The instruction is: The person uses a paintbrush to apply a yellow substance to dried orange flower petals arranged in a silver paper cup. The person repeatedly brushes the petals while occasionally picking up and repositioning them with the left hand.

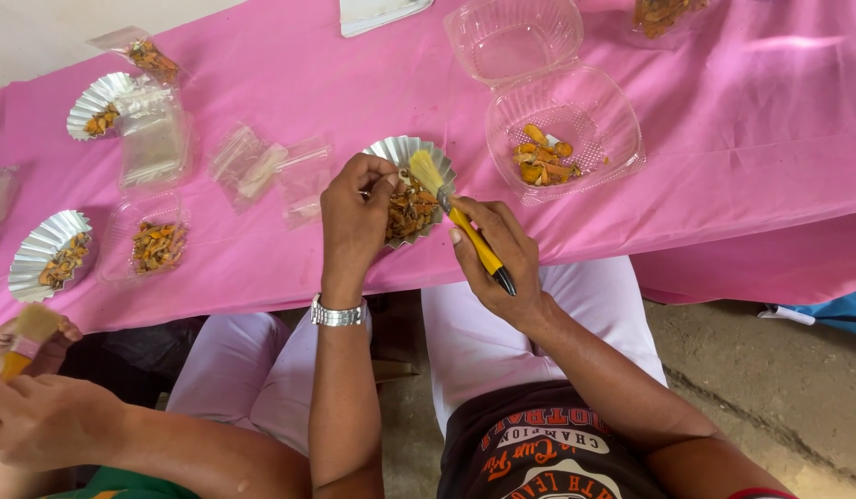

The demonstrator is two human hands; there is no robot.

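My left hand (354,222) grips the rim of a small fluted foil dish (411,152) filled with dried orange-brown pieces (409,211), held tilted at the table's near edge. My right hand (497,259) holds a small brush (460,220) with a yellow and black handle; its pale bristles rest on the dish's upper inside. A silver watch sits on my left wrist.
An open clear clamshell box (605,139) with a few orange pieces lies right of the dish on the pink tablecloth (742,139). Foil dishes (42,249), a clear tray of pieces (156,248) and plastic bags (262,171) lie to the left. Another person's hands (30,388) hold a brush at lower left.
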